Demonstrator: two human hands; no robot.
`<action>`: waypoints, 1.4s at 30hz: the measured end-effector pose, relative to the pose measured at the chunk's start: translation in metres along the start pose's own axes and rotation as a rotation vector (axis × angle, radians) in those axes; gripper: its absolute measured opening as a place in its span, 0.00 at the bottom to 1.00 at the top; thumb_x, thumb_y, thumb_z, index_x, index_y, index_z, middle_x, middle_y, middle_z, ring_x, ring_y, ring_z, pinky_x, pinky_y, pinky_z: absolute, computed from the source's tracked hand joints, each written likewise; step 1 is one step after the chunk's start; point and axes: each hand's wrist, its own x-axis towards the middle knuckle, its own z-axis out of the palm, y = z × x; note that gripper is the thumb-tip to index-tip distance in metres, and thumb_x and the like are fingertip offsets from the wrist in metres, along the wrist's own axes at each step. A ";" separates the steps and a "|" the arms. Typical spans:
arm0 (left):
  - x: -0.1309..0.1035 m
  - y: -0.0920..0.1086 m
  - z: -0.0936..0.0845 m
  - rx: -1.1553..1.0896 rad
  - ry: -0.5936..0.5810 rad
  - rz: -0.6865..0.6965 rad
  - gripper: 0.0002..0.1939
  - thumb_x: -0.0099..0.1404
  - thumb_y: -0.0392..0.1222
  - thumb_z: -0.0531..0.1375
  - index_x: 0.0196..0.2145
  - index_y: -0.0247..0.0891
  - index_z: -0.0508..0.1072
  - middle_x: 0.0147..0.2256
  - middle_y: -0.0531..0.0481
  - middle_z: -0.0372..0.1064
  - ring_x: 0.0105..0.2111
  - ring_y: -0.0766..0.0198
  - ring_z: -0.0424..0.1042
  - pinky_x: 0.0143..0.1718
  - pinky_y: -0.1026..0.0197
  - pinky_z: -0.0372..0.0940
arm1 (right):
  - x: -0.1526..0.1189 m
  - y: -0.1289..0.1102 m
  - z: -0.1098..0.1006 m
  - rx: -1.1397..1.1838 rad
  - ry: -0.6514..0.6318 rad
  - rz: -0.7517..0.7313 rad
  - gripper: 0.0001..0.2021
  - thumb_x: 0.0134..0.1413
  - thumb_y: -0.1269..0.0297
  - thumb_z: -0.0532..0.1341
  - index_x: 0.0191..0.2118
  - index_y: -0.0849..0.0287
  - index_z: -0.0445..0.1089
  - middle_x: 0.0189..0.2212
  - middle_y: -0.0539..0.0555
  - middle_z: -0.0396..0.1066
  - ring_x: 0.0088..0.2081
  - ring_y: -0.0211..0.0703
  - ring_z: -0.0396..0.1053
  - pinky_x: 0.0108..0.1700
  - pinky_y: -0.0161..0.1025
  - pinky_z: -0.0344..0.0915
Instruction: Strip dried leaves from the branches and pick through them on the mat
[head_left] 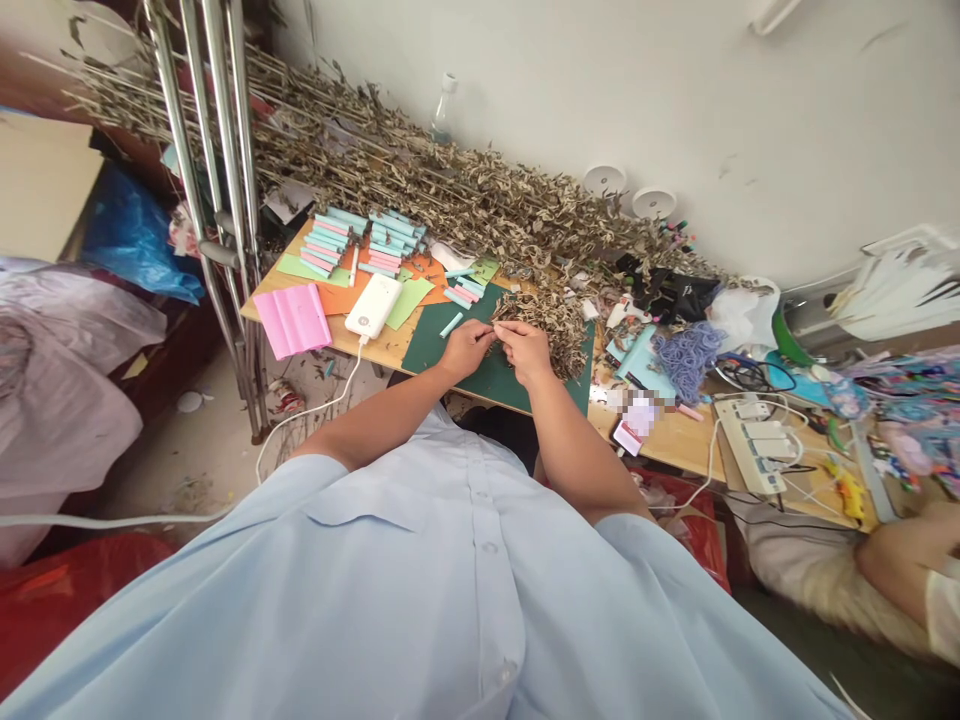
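Observation:
My left hand and my right hand meet fingertip to fingertip over the dark green mat. Both are closed in a pinch; what lies between the fingers is too small to make out. A pile of dried leaves lies beside and beyond my right hand. Just left of my left hand rests a single light blue paper roll. A few blue and pink rolls sit farther back on the mat, and several more are stacked at the table's left end.
A white power bank with a cable and pink paper lie left. Metal crutches stand far left. Dried stalks line the wall. A phone, power strip and another person's arm are right.

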 end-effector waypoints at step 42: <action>-0.002 0.004 -0.004 -0.055 -0.035 -0.046 0.08 0.70 0.36 0.57 0.35 0.38 0.77 0.34 0.48 0.71 0.38 0.61 0.70 0.47 0.58 0.67 | 0.006 0.019 0.008 -0.037 0.166 -0.099 0.14 0.46 0.54 0.69 0.35 0.59 0.78 0.21 0.48 0.71 0.23 0.37 0.68 0.21 0.32 0.63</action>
